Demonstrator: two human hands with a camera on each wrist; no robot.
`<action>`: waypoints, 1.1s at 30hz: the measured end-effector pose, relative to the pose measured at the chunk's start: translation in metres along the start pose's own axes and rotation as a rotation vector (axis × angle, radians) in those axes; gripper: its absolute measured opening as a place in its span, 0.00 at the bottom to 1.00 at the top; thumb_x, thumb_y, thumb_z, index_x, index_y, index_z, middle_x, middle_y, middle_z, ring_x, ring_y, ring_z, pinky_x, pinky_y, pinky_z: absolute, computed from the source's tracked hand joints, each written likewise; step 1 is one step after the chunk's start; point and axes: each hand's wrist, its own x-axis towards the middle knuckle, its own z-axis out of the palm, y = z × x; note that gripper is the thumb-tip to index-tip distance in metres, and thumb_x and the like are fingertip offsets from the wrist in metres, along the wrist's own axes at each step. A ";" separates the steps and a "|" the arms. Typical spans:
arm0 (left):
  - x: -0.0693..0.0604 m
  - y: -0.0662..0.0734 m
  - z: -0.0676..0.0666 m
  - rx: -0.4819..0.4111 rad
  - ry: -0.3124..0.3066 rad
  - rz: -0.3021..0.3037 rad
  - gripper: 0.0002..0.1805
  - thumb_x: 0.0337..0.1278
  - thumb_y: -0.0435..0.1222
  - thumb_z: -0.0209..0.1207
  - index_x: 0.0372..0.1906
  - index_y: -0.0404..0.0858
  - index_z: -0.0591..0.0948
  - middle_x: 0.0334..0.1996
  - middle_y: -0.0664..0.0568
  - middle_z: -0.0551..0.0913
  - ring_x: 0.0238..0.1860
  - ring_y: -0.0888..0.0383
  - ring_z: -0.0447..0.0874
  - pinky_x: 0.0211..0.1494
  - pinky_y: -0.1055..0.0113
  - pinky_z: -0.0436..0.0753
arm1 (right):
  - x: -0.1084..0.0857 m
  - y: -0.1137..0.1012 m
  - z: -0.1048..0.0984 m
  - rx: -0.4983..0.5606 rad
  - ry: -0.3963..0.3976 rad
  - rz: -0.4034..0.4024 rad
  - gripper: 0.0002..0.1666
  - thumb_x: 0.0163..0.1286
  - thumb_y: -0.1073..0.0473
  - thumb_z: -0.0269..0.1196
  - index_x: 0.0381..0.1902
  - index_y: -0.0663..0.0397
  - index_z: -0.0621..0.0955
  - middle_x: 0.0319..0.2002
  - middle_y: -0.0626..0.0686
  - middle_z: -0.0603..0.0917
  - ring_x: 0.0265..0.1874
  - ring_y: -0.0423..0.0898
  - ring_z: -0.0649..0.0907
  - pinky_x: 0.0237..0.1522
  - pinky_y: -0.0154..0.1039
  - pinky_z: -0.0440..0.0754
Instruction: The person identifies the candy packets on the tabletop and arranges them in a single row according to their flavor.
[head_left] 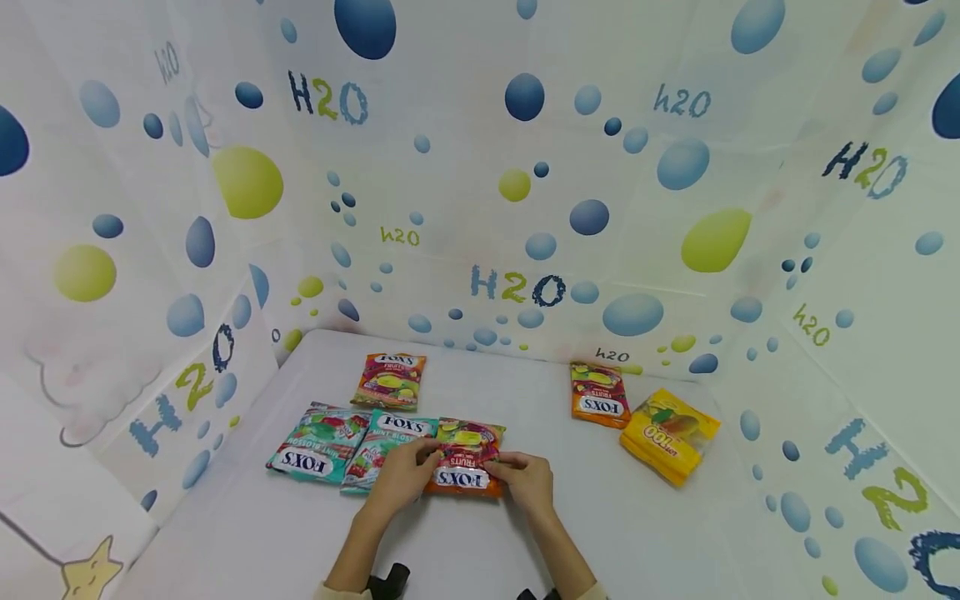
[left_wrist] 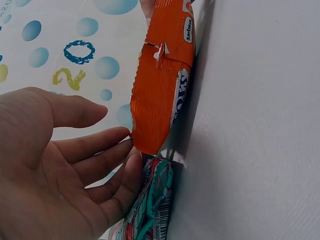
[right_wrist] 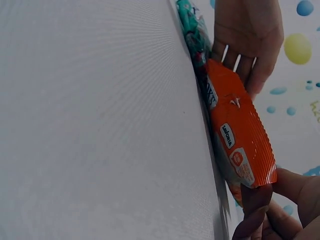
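Note:
An orange-red Fox's Fruits packet [head_left: 467,458] lies between the two hands, its left edge against a teal Fox's packet [head_left: 375,454]. The left hand [head_left: 407,473] touches its left edge with extended fingertips; in the left wrist view that hand [left_wrist: 75,160] has its thumb apart from the orange packet [left_wrist: 162,75]. At the packet's right edge, the right hand [head_left: 527,483] pinches a corner. The right wrist view shows thumb and fingers of this hand [right_wrist: 280,210] on the end of the orange packet [right_wrist: 240,130]. Another teal packet [head_left: 318,442] lies at the left.
Behind the teal packets lies another Fruits packet [head_left: 390,381]. At the right, a red-orange Fruits packet [head_left: 600,394] sits beside a yellow mango packet [head_left: 670,436]. The white table [head_left: 645,542] is surrounded by a patterned backdrop [head_left: 465,167].

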 end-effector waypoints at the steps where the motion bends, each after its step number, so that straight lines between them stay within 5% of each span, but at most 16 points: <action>1: 0.000 0.000 0.000 0.002 -0.001 -0.003 0.17 0.75 0.40 0.60 0.60 0.37 0.85 0.48 0.48 0.88 0.44 0.55 0.84 0.46 0.55 0.84 | 0.000 0.000 0.000 -0.007 0.001 0.000 0.17 0.58 0.54 0.80 0.40 0.60 0.92 0.34 0.53 0.92 0.33 0.41 0.86 0.35 0.35 0.82; 15: -0.001 -0.005 0.004 0.041 0.002 -0.010 0.18 0.72 0.38 0.62 0.60 0.34 0.85 0.44 0.49 0.87 0.39 0.58 0.80 0.40 0.60 0.80 | 0.000 0.001 -0.001 -0.103 -0.021 -0.009 0.21 0.59 0.52 0.80 0.43 0.62 0.90 0.31 0.51 0.90 0.31 0.43 0.86 0.29 0.34 0.82; 25: -0.002 -0.006 0.010 0.096 0.023 0.066 0.16 0.65 0.31 0.62 0.55 0.28 0.86 0.60 0.38 0.80 0.62 0.38 0.79 0.63 0.42 0.79 | 0.002 0.000 -0.006 -0.216 -0.015 -0.031 0.22 0.56 0.50 0.82 0.41 0.59 0.89 0.28 0.48 0.86 0.24 0.41 0.82 0.24 0.36 0.80; 33: -0.002 -0.004 0.011 0.136 0.004 0.086 0.19 0.65 0.32 0.64 0.57 0.26 0.84 0.61 0.37 0.77 0.66 0.37 0.76 0.68 0.41 0.75 | 0.008 -0.006 -0.008 -0.253 -0.004 -0.019 0.24 0.52 0.53 0.84 0.42 0.58 0.89 0.30 0.48 0.85 0.25 0.42 0.82 0.25 0.35 0.80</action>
